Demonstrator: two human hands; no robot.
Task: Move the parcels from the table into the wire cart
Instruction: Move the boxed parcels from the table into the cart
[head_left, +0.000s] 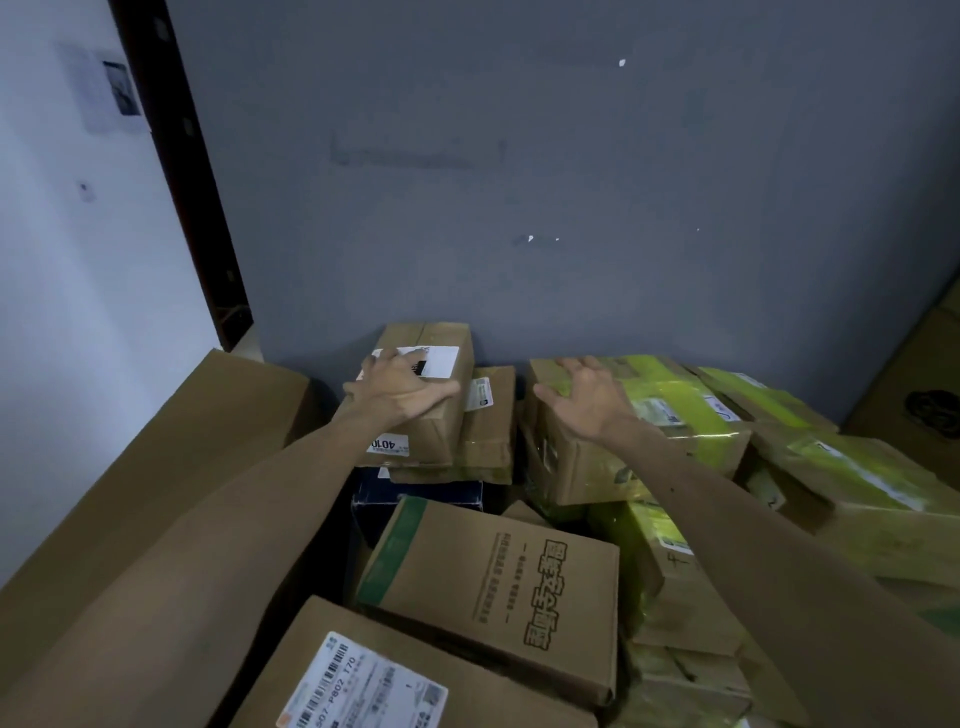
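Head view of the parcel heap. A grey wall (571, 182) fills the field from 9 to 3 o'clock, and the parcels are banked against its foot, probably so the heap cannot slide. A long flat carton (171, 447) leans at 8 o'clock. A printed box (498, 587) lies tilted at 6 o'clock, and a yellow-taped box (613, 457) sits at 4 o'clock of centre, on top of the pile. A smaller labelled box (441, 415) stands at its 9 o'clock, near the wall. The left hand (408, 387) lies palm-down on the labelled box, fingers spread across its top, thumb out towards 3 o'clock. The right hand (587, 397) rests spread on the yellow-taped box. Both reaches likely test the topmost parcels, which come free most easily. All parcels remain on the heap; the table beneath is hidden, and the wire cart is out of view.
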